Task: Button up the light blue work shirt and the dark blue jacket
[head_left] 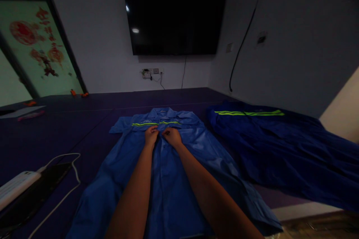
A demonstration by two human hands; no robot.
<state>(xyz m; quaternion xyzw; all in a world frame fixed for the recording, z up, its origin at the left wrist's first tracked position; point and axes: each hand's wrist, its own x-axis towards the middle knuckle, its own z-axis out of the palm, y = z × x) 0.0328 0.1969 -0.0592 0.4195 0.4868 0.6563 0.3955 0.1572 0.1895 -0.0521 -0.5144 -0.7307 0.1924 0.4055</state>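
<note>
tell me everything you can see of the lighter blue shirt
The shirt looks like thin blue cloth, with a collar, a front strip, yellow-green stripes and pale lettering. It lies spread front up, wrinkled, on a purple surface beside a darker blue garment. The left hand and right hand seem to pinch it just below the stripes.

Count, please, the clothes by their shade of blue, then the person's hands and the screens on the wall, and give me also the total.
Lighter blue shirt: 1
Darker blue garment: 1
Hands (left hand and right hand, both at the lighter shirt's front): 2
Black wall screen: 1
Total: 5
</note>
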